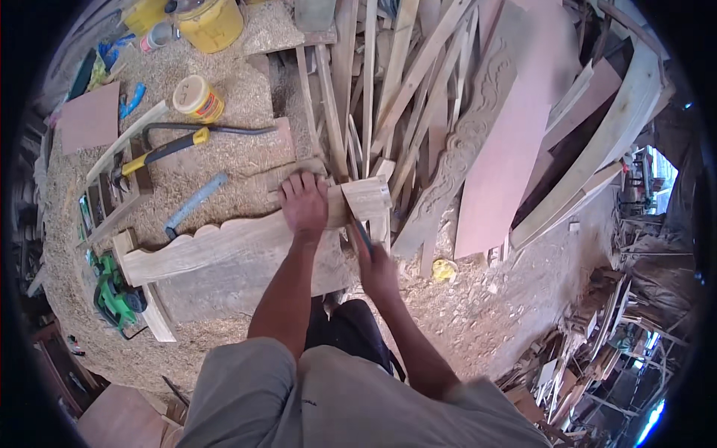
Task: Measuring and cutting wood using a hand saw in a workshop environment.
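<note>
A long pale wooden board with a scalloped far edge lies crosswise on the workbench. My left hand presses down on it near its right end, fingers curled over the far edge. My right hand, slightly blurred, is closed around a handsaw, whose narrow blade is seen nearly edge-on. The blade meets the board to the right of my left hand, along a dark line across the wood. My fingers hide most of the saw's handle.
On the sawdust-covered bench lie a yellow-and-black hammer, a dark pry bar, a blue strip-like tool and a green power tool. A white-and-yellow tub stands beyond. Planks and a carved board lean at the far right.
</note>
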The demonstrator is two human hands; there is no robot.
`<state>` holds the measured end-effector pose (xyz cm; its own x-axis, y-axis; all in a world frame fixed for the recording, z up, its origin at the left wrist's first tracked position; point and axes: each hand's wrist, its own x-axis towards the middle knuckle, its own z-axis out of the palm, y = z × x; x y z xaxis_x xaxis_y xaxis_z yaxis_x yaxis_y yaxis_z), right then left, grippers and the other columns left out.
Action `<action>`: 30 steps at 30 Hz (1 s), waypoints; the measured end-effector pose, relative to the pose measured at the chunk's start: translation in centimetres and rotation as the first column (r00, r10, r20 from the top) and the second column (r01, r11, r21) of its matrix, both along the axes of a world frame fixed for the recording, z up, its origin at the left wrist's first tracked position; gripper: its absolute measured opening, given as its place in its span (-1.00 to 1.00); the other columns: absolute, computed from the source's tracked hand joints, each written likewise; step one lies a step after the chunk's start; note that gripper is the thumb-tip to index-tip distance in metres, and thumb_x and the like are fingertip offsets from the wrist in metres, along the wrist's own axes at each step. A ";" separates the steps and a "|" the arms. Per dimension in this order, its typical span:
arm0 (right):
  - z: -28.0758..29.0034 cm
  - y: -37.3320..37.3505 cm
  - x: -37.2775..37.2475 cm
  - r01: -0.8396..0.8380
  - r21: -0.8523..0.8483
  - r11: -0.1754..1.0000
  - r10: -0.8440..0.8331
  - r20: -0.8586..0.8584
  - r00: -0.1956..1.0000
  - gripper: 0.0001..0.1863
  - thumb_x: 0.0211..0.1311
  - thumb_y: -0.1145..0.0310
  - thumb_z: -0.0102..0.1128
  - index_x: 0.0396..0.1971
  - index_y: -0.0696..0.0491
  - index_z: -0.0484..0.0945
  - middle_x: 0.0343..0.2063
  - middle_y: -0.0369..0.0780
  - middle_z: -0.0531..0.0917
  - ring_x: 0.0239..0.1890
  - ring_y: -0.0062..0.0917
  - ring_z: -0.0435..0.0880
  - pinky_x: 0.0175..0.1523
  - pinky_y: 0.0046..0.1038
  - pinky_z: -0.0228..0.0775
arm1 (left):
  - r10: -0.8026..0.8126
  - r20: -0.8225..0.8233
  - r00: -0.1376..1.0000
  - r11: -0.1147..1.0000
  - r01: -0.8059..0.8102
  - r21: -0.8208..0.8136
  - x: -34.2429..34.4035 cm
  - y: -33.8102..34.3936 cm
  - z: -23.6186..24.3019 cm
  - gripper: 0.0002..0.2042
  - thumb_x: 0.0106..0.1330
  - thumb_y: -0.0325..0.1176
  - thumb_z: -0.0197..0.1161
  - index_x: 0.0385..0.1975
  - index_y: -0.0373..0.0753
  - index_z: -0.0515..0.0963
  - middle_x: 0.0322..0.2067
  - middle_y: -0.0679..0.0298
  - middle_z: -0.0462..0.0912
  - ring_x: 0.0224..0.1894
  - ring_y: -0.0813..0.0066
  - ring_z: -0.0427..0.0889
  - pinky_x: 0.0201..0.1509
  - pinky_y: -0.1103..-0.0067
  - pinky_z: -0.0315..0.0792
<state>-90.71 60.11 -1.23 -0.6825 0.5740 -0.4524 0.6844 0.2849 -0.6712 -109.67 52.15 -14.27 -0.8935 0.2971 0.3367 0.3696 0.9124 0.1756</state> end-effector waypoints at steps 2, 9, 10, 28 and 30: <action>-3.6 1.8 -4.2 -0.070 0.084 0.994 0.075 -0.061 0.995 -0.50 0.55 0.03 0.10 -0.27 0.27 0.58 -0.41 0.17 0.70 -0.38 0.26 0.63 -0.31 0.07 0.40 | -0.016 -0.007 1.000 1.000 0.016 0.018 -0.1 0.3 0.5 -0.75 0.47 -0.12 0.16 -0.19 -0.19 0.53 -0.16 0.09 0.56 -0.13 0.07 0.50 0.08 0.19 0.41; 13.4 -3.2 16.6 0.079 -0.037 0.996 -0.072 0.163 0.984 -0.65 0.58 0.17 0.14 -0.01 0.17 0.67 -0.45 -0.01 0.76 -0.45 -0.18 0.75 -0.33 -0.24 0.54 | -0.008 0.133 0.991 1.000 0.010 -0.021 -0.4 0.7 0.8 -0.74 0.51 -0.11 0.16 -0.20 -0.19 0.52 -0.19 0.06 0.56 -0.14 0.00 0.52 0.05 0.16 0.42; 14.0 -3.4 17.0 0.141 -0.067 0.988 -0.123 0.219 0.968 -0.65 0.56 0.15 0.17 -0.02 0.15 0.69 -0.43 -0.04 0.78 -0.45 -0.16 0.76 -0.31 -0.25 0.56 | -0.005 0.030 1.000 1.000 0.004 0.011 -0.6 0.6 0.5 -0.74 0.51 -0.11 0.16 -0.20 -0.19 0.52 -0.19 0.06 0.56 -0.14 0.00 0.52 0.05 0.16 0.42; 9.8 -2.1 10.5 -0.003 -0.028 1.000 0.011 0.295 0.955 -0.58 0.59 0.07 0.13 -0.06 0.18 0.68 -0.39 0.02 0.78 -0.40 -0.12 0.77 -0.32 -0.17 0.54 | -0.004 -0.011 1.000 1.000 0.004 -0.002 -0.3 0.6 0.6 -0.73 0.52 -0.09 0.15 -0.23 -0.19 0.50 -0.20 0.07 0.55 -0.15 0.03 0.51 0.03 0.16 0.42; 1.8 -0.5 2.3 0.048 -0.020 0.999 -0.045 0.119 0.992 -0.55 0.56 0.04 0.16 -0.31 0.19 0.62 -0.49 0.04 0.71 -0.44 0.04 0.71 -0.33 -0.06 0.48 | 0.005 0.003 1.000 1.000 -0.005 -0.016 0.0 0.3 0.9 -0.73 0.53 -0.09 0.15 -0.23 -0.19 0.50 -0.20 0.08 0.55 -0.15 0.03 0.52 0.03 0.16 0.42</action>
